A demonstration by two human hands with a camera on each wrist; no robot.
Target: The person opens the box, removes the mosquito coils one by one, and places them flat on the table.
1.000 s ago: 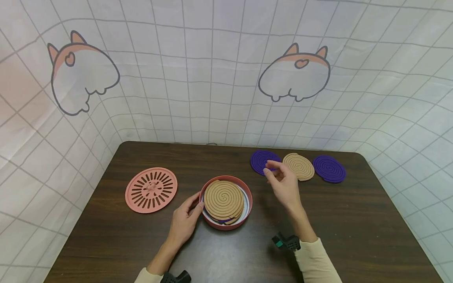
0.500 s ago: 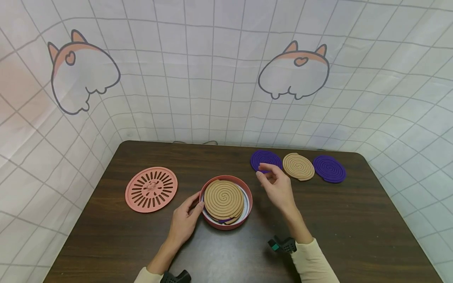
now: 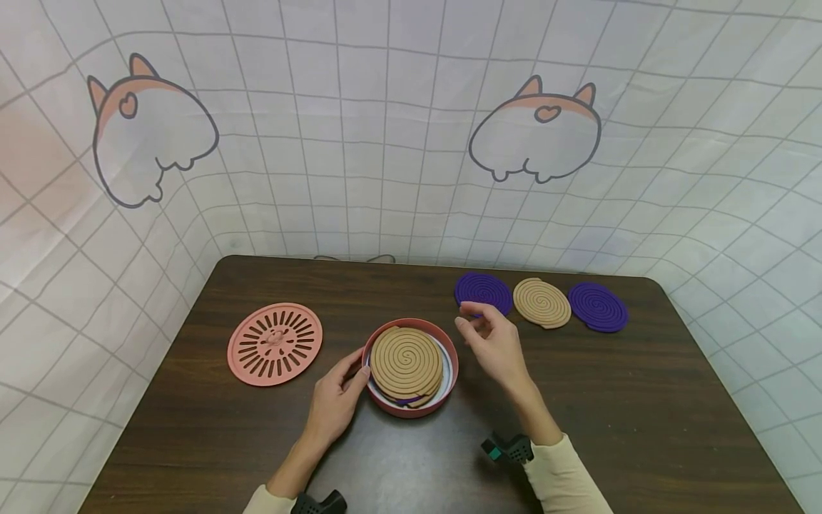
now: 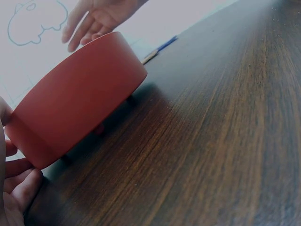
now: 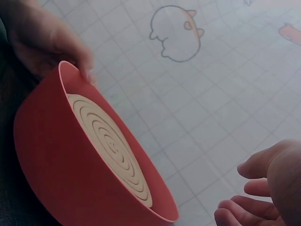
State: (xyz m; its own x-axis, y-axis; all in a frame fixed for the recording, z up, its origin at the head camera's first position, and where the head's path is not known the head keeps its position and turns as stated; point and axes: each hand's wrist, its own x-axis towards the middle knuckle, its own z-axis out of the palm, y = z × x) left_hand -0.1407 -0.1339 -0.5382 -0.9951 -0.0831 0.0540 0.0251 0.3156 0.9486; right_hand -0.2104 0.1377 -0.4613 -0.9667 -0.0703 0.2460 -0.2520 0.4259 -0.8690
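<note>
A round red mosquito coil box point(image 3: 455, 371) stands in the middle of the table, on short feet in the left wrist view. My left hand point(image 3: 334, 403) grips its left side, thumb at the rim and fingers along the outer wall. Inside lies a stack of mosquito coils, a tan coil point(image 3: 406, 361) on top and a bit of purple showing beneath. To the box's right, my right hand point(image 3: 496, 346) hovers with loosely bent fingers and nothing between them. In the head view its fingertips overlap the near edge of a purple coil point(image 3: 483, 291).
Right of that purple coil, along the table's back edge, lie another tan coil point(image 3: 542, 303) and another purple coil point(image 3: 598, 307). A pink slotted lid point(image 3: 275, 341) rests at the left on the dark wood table point(image 3: 642, 414). A white tiled-print curtain point(image 3: 359, 143) surrounds the back and sides.
My right hand has drifted left and slightly nearer, away from the coils at the back and toward the box. The left hand and the box have stayed put.
</note>
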